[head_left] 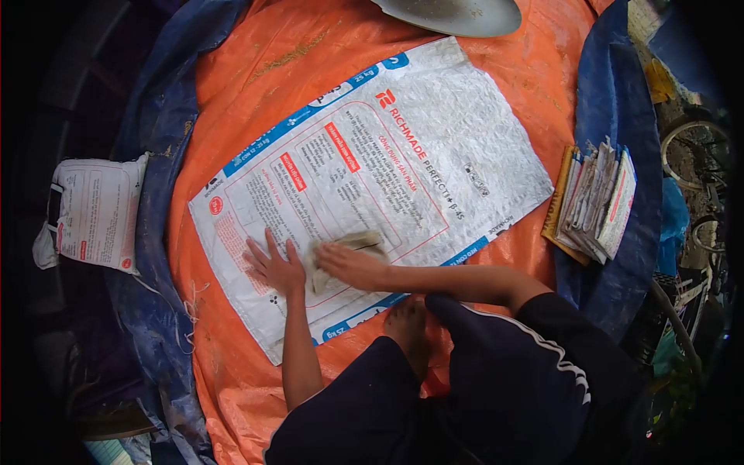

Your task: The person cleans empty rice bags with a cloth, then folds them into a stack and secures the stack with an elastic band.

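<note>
A large white woven feed sack [496, 147] with blue edges and red and black print lies flat in front of me. My left hand [277, 265] rests on its lower left part, fingers spread. Just to the right, my right hand [353, 267] presses a greyish-green cloth [370, 242] onto the sack's surface. The fingers lie over the cloth, and part of it sticks out above and below them. A bare foot [406, 329] stands at the sack's near edge.
Orange tarpaulin [240, 93] covers the ground, with blue tarpaulin [608, 101] along its sides. A stack of folded sacks [593, 201] lies at right. Another printed sack [99, 213] is at left. A grey metal pan [457, 14] sits at the top; a bicycle wheel [694, 151] shows far right.
</note>
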Tool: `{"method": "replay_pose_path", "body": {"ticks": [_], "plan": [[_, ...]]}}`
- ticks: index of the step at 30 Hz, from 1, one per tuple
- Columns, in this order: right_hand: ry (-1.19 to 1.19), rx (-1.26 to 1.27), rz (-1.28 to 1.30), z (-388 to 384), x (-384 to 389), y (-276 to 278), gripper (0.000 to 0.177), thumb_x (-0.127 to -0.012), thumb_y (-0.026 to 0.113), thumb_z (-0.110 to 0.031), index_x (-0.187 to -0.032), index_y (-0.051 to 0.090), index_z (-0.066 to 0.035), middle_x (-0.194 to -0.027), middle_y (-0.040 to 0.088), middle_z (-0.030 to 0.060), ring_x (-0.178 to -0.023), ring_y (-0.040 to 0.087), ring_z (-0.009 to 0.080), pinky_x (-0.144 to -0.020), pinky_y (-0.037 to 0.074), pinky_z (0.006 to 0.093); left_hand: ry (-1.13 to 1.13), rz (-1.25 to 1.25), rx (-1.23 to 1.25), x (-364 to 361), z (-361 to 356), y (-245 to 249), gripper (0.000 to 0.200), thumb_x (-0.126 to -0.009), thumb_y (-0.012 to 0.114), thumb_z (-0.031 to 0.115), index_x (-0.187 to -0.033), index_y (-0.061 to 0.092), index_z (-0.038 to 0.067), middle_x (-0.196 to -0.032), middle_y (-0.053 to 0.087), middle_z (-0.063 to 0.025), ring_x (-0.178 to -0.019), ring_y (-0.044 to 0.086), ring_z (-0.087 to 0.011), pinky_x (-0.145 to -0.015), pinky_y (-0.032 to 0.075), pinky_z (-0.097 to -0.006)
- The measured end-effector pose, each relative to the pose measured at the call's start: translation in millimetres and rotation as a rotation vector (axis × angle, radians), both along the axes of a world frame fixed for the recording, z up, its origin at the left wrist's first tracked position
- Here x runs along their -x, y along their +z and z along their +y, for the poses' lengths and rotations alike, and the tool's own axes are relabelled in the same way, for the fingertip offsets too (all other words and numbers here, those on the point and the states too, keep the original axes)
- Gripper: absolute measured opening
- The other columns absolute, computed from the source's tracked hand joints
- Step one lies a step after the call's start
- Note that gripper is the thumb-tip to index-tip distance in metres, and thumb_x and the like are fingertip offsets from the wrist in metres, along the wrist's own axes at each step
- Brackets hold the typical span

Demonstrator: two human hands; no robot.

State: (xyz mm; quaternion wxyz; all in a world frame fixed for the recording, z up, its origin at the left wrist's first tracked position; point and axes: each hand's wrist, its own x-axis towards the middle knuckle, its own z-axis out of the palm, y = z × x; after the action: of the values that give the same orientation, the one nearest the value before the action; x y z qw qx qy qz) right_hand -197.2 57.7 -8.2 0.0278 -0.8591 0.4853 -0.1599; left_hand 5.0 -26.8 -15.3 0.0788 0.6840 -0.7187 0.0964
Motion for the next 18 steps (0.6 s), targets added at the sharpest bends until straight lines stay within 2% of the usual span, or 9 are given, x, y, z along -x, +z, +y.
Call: {"method": "replay_pose_path", "body": {"ticks": [2,3,6,9,11,13,15,17,18], "plan": [[0.142,-0.130,-0.198,-20.2,-30.8,-0.1,0.056,-0.090,0.051,-0.016,-0.143,0.043,0.004,-0.153,0.039,0.0200,-0.145,0.033,0.0372,-0.121,0.025,0.0481,-0.015,-0.078,0.056,-11.1,-3.7,-16.2,0.058,-0.098,0.048,0.054,-0.153,0.039,0.036,-0.165,0.021,-0.0110,-0.149,0.020,-0.0438,-0.116,0.014,-0.0637],[0.078,-0.119,-0.249,-31.9,-31.2,-2.6,0.057,-0.090,0.051,-0.014,-0.143,0.043,0.004,-0.153,0.039,0.0206,-0.145,0.033,0.0372,-0.121,0.024,0.0489,-0.036,-0.119,0.116,-20.0,-6.6,-29.5,0.057,-0.099,0.047,0.053,-0.153,0.038,0.036,-0.165,0.021,-0.0105,-0.149,0.020,-0.0434,-0.117,0.015,-0.0630],[-0.149,-0.091,-0.316,-78.5,4.7,-11.8,0.059,-0.087,0.052,-0.010,-0.143,0.042,0.005,-0.152,0.040,0.0220,-0.145,0.033,0.0375,-0.121,0.023,0.0504,0.001,-0.043,-0.039,-6.5,0.9,-2.2,0.055,-0.101,0.043,0.052,-0.154,0.037,0.037,-0.165,0.020,-0.0096,-0.150,0.018,-0.0423,-0.117,0.013,-0.0618],[-0.398,-0.019,-0.325,-111.3,65.4,-11.3,0.058,-0.087,0.053,-0.009,-0.142,0.043,0.004,-0.151,0.041,0.0234,-0.143,0.036,0.0374,-0.120,0.024,0.0501,0.026,-0.072,-0.082,-3.3,1.7,1.6,0.053,-0.103,0.038,0.051,-0.155,0.035,0.037,-0.166,0.019,-0.0095,-0.150,0.017,-0.0416,-0.118,0.011,-0.0612],[-0.587,-0.140,-0.361,-123.3,115.9,-1.1,0.057,-0.089,0.053,-0.012,-0.144,0.043,0.001,-0.152,0.040,0.0236,-0.144,0.036,0.0368,-0.120,0.024,0.0502,0.019,-0.071,-0.089,-6.2,0.9,-0.5,0.054,-0.103,0.038,0.052,-0.155,0.035,0.037,-0.166,0.016,-0.0095,-0.151,0.015,-0.0412,-0.118,0.010,-0.0607],[-0.688,-0.002,-0.232,-128.0,177.9,-7.7,0.060,-0.093,0.055,-0.019,-0.148,0.038,-0.001,-0.155,0.037,0.0228,-0.145,0.035,0.0365,-0.120,0.023,0.0496,0.019,-0.075,-0.095,-6.4,0.6,0.9,0.054,-0.103,0.037,0.052,-0.155,0.035,0.036,-0.167,0.015,-0.0095,-0.151,0.013,-0.0408,-0.119,0.009,-0.0603],[-0.742,0.100,-0.066,-125.5,231.9,-1.5,0.058,-0.094,0.053,-0.019,-0.148,0.038,0.000,-0.155,0.037,0.0224,-0.143,0.037,0.0368,-0.120,0.024,0.0500,-0.007,-0.048,-0.085,-6.6,-0.2,2.4,0.054,-0.103,0.039,0.050,-0.154,0.037,0.034,-0.166,0.016,-0.0116,-0.151,0.013,-0.0432,-0.118,0.009,-0.0622],[-0.878,0.181,-0.078,-122.9,276.9,-6.3,0.052,-0.095,0.049,-0.018,-0.144,0.043,-0.002,-0.153,0.041,0.0213,-0.144,0.036,0.0357,-0.119,0.025,0.0515,-0.031,-0.017,-0.084,-6.5,2.7,3.7,0.054,-0.103,0.040,0.049,-0.154,0.039,0.032,-0.166,0.016,-0.0130,-0.151,0.013,-0.0444,-0.117,0.008,-0.0632],[-0.960,0.123,-0.115,-117.4,309.0,-20.3,0.052,-0.095,0.047,-0.019,-0.144,0.043,0.000,-0.153,0.041,0.0213,-0.145,0.035,0.0354,-0.119,0.024,0.0515,-0.046,-0.006,-0.088,-8.5,5.2,5.7,0.054,-0.102,0.041,0.049,-0.153,0.040,0.032,-0.166,0.016,-0.0133,-0.151,0.012,-0.0444,-0.117,0.007,-0.0632]]}}
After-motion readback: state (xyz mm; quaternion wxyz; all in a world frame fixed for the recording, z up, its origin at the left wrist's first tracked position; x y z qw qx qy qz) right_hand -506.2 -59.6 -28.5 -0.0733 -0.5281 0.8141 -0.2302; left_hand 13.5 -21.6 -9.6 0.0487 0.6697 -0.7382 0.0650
